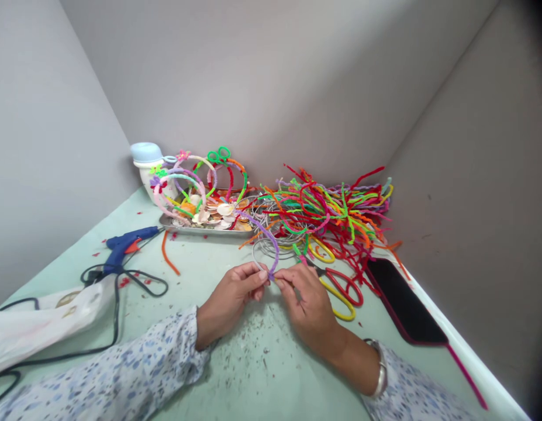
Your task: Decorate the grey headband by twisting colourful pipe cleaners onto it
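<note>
Purple pipe cleaner (267,235) sits pinched up above the surface (271,374), left hand (230,298) and right hand (306,298) both clamped on it, grips together at its lower end. Red-and-yellow scissors (336,295) lie just beside the right hand, with a metal tray (207,229) of seashells farther back.

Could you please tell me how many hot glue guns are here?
1: a blue hot glue gun, lying left of the metal tray of shells. Others may be hidden under the white cloth.
</note>
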The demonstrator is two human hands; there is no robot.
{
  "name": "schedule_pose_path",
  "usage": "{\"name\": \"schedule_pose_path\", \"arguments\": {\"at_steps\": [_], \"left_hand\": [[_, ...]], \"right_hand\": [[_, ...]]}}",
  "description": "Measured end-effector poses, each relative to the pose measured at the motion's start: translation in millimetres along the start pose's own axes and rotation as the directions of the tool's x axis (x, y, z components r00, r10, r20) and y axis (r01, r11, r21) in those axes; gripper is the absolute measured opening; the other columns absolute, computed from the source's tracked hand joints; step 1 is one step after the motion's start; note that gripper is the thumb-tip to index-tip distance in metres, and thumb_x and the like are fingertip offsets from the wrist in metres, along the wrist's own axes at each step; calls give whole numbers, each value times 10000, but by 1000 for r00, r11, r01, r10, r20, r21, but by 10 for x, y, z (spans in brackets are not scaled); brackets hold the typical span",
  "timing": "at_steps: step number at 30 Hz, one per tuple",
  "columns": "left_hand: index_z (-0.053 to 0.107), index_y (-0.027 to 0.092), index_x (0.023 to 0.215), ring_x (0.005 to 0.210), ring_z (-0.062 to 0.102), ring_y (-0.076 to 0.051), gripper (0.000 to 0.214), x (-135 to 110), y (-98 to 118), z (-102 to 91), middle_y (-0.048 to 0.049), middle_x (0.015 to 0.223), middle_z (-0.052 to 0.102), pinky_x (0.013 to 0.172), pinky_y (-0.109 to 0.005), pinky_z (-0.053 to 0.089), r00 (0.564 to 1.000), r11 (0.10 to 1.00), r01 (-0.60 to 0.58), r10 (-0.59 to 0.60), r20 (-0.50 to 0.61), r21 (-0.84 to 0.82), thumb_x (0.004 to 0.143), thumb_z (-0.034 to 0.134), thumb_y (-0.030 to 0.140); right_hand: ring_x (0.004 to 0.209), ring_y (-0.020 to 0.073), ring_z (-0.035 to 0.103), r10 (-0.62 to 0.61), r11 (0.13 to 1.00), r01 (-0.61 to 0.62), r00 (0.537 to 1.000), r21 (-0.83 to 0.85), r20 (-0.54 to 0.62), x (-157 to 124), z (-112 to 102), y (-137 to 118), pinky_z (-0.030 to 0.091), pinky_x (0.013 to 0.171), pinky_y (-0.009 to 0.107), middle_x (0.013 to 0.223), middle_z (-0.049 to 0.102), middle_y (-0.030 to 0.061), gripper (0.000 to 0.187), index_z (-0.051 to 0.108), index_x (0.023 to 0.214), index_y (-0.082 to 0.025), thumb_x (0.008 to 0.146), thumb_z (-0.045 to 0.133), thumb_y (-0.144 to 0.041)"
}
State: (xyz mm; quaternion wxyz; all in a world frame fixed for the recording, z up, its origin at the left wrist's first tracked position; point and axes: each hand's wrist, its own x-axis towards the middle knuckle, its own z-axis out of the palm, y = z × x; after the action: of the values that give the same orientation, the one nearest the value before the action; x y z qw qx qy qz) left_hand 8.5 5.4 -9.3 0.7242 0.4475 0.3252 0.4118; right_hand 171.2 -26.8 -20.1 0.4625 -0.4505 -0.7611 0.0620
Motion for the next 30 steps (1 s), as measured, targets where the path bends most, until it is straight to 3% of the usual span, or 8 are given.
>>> {"name": "schedule_pose_path", "arguments": {"at_steps": [12,24,27,30], "left_hand": [[581,143,762,540,368,-68,193,-12,14,29,44,622,465,537,-205,277,1000,999,-2,2,-9,37,771,674,311],[616,142,770,530,380,-76,211,1,-3,17,42,594,478,534,-215,278,1000,994,4,-4,-6,106,751,677,343],[597,145,745,532,392,-82,219,-2,-10,15,35,598,480,538,-217,298,1000,990,-10,11,-7,139,780,644,357],[573,158,733,544,409,-97,231,-41,4,26,22,613,492,543,-225,326,993,953,-81,102,-58,292,829,582,368]], "right_hand": [[809,194,566,5,1000,-5,1000,13,-13,15,-1,20,417,783,374,843,633,36,73,580,938,-208,869,558,-207],[807,188,561,22,999,-22,1000,26,8,33,-45,-4,415,788,375,827,623,30,104,609,915,-215,889,515,-176],[822,191,557,5,1000,-4,999,13,-41,31,-49,13,414,789,382,847,626,29,106,600,941,-222,884,534,-162],[852,194,549,13,1000,-15,993,-10,-120,39,-54,47,414,816,399,874,617,30,98,591,940,-223,879,549,-160]]}}
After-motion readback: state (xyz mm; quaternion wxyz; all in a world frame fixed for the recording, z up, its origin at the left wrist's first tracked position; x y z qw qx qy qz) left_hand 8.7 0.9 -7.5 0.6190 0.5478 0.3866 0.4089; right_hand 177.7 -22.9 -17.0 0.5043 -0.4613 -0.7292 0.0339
